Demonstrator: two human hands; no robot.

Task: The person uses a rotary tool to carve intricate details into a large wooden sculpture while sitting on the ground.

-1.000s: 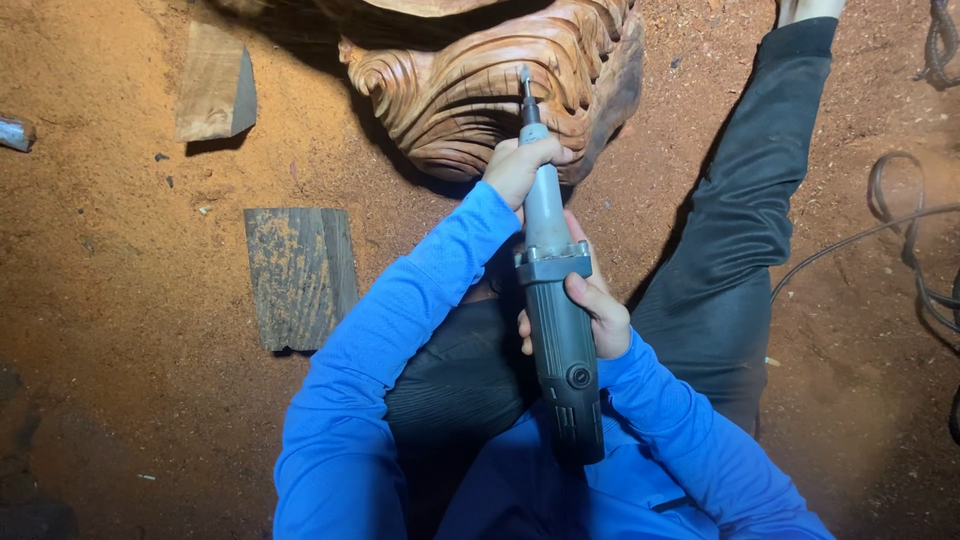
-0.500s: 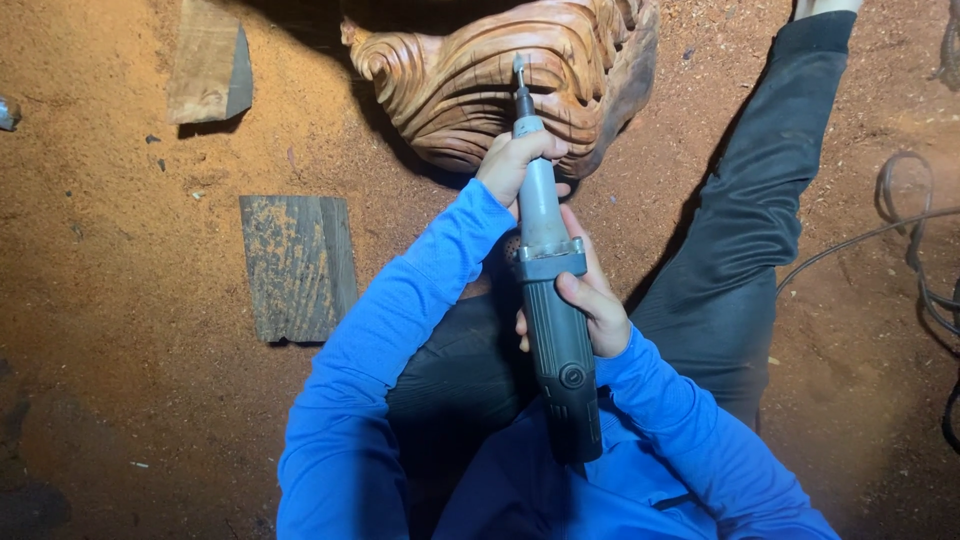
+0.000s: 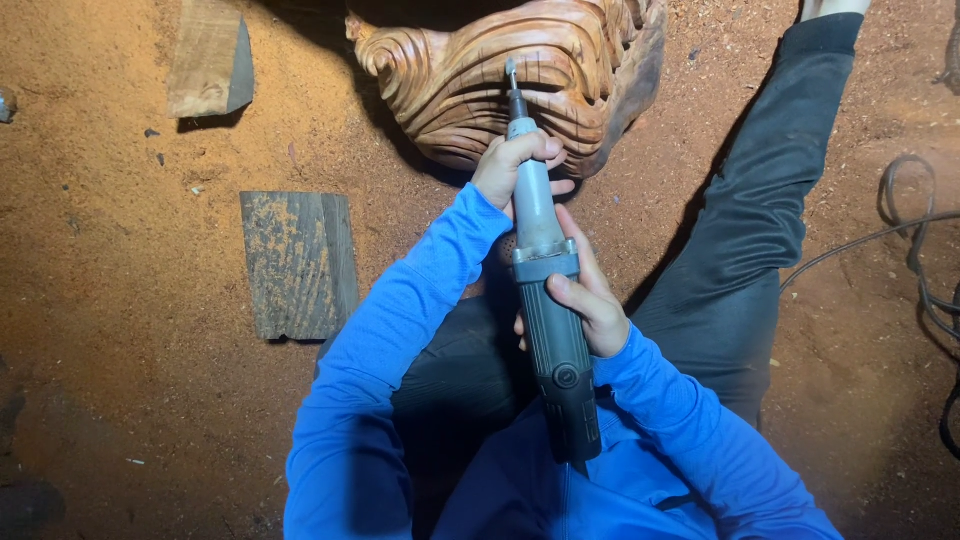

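A grey handheld die grinder [image 3: 548,310] points away from me, its thin bit resting against a carved wooden sculpture [image 3: 470,75] with flowing ridges at the top of the view. My left hand [image 3: 515,165] wraps the tool's narrow front neck, close to the carving. My right hand [image 3: 590,305] grips the thick grey body further back. Both arms are in blue sleeves. My legs in dark trousers spread either side, the right leg [image 3: 760,220] stretched out toward the top right.
Orange sawdust covers the floor. A flat dark wooden board [image 3: 297,262] lies to the left, and a wood offcut [image 3: 210,58] sits at the upper left. Dark cables [image 3: 915,250] coil at the right edge.
The view has shifted slightly, so the carving and boards sit a little further left and lower in frame. Both hands keep the same hold on the grinder against the carving.
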